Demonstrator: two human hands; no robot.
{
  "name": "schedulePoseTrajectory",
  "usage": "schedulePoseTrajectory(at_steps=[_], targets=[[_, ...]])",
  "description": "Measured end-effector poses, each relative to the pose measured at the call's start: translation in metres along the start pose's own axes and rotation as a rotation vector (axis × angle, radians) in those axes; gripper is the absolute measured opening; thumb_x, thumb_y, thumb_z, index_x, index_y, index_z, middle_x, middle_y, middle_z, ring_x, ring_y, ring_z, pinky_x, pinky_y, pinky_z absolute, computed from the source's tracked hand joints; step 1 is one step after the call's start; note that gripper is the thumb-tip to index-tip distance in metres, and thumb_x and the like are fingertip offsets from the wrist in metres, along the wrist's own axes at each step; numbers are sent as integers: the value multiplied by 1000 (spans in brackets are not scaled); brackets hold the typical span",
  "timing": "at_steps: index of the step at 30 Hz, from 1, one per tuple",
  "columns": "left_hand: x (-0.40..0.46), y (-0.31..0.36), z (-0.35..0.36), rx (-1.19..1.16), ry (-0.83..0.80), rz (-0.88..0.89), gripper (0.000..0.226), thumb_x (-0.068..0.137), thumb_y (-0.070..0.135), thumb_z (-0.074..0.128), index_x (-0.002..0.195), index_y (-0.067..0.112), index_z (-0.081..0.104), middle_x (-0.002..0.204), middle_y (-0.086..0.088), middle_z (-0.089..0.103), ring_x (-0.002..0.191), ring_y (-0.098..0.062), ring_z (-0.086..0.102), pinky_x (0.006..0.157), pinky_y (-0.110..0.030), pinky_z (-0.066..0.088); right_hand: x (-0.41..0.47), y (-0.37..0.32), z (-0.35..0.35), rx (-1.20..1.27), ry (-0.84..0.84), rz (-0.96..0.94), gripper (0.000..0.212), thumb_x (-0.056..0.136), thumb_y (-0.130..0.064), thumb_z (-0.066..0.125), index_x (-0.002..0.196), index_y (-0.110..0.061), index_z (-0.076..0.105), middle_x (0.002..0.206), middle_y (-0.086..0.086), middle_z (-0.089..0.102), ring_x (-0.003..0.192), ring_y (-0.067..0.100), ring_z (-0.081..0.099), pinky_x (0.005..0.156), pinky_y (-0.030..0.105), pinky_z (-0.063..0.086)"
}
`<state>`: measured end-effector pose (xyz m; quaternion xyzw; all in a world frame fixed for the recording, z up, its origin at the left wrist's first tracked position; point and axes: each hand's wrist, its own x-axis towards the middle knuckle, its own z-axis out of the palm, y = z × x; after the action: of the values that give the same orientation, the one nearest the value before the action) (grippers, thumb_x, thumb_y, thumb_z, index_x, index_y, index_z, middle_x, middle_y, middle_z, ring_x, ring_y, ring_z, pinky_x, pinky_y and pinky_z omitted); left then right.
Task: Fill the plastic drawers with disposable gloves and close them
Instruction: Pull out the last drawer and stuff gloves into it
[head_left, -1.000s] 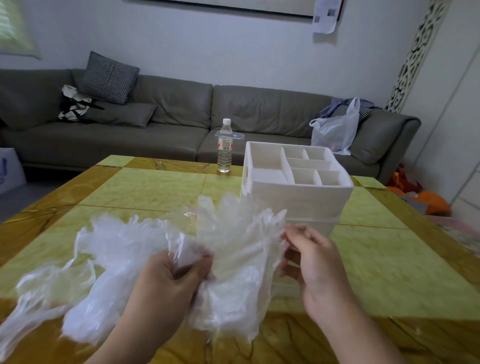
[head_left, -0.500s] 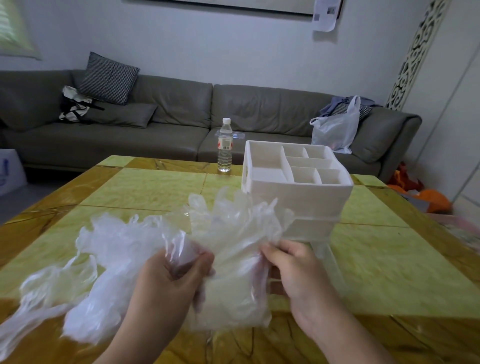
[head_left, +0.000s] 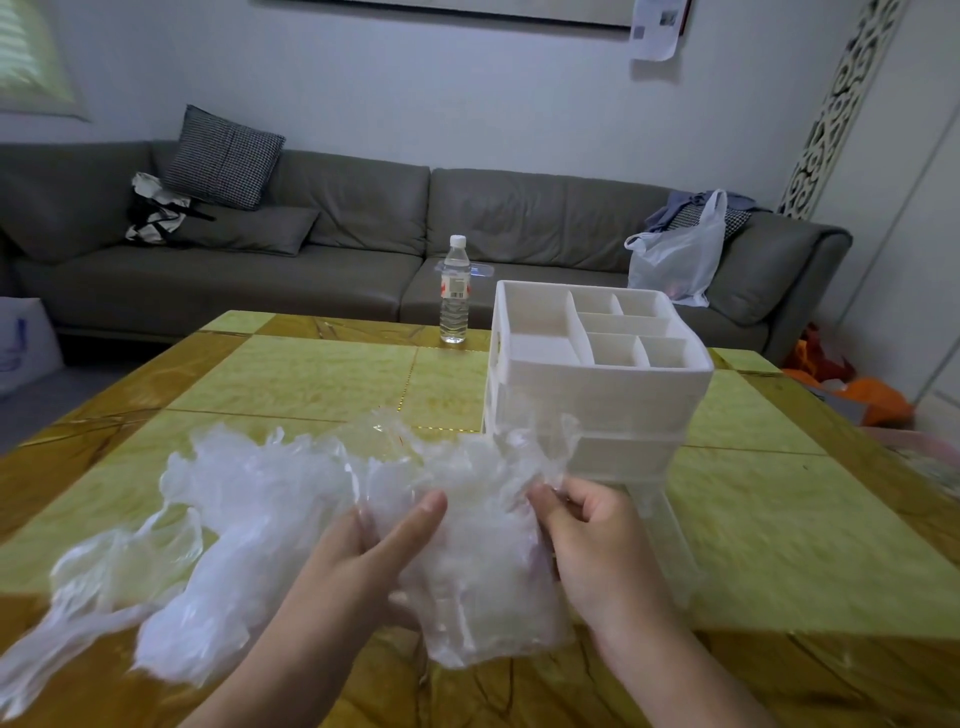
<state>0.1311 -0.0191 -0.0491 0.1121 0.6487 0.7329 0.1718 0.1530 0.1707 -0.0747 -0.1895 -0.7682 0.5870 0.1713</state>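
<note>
On the yellow-tiled bench (head_left: 322, 374) your white drawer organizer (head_left: 597, 400) stands with a clear bottom drawer (head_left: 670, 551) pulled out toward you. You're at the gathering step: the bunch of disposable gloves (head_left: 291, 525) hangs above the bench, your left hand (head_left: 358, 566) closed on its middle, your right hand (head_left: 597, 545) pinching its right edge. Next, bundle it compactly and carry it right, into that drawer.

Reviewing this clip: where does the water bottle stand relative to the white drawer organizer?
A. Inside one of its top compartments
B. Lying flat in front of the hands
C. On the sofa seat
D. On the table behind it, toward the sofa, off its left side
D: the water bottle stands upright on the table at its far edge, beyond and left of the white drawer organizer.
</note>
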Motion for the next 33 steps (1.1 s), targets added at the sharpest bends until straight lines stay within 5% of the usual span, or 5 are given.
schedulePoseTrajectory(at_steps=[10, 22, 26, 28, 33], targets=[[4, -16, 1, -134, -65, -152, 53, 75, 30, 81, 123, 10, 71, 113, -15, 77, 100, -38, 75, 81, -55, 61, 1, 3, -1, 1, 175, -61, 40, 104, -33, 63, 72, -9, 61, 56, -1, 59, 56, 17, 54, 63, 36, 45], [17, -20, -9, -239, 116, -131, 33, 105, 14, 49, 106, 0, 79, 108, -25, 76, 92, -42, 76, 84, -58, 59, 19, -8, -35, 304, 312, 55, 21, 105, -26, 65, 93, -20, 81, 69, -6, 75, 72, 18, 75, 62, 34, 61], [18, -19, -16, -98, 18, -122, 30, 106, 5, 46, 117, 1, 73, 109, -17, 78, 96, -35, 77, 72, -46, 63, 14, -31, -49, 836, 115, 103, 24, 106, -12, 57, 107, -7, 80, 103, 14, 81, 90, 26, 80, 65, 33, 67], [17, -20, -17, -56, -60, -150, 32, 105, 2, 46, 113, 4, 77, 110, -17, 78, 99, -31, 77, 77, -45, 63, 7, -43, -49, 968, -15, 70, 31, 104, -6, 52, 97, -8, 83, 93, 12, 81, 72, 20, 79, 53, 24, 60], [13, -19, -11, -170, -164, -223, 34, 98, 8, 48, 110, -1, 78, 120, -24, 73, 113, -38, 72, 97, -51, 56, 2, -24, -24, 691, -102, 77, 13, 92, -17, 71, 101, -10, 77, 84, 17, 76, 42, 16, 49, 35, 21, 36]])
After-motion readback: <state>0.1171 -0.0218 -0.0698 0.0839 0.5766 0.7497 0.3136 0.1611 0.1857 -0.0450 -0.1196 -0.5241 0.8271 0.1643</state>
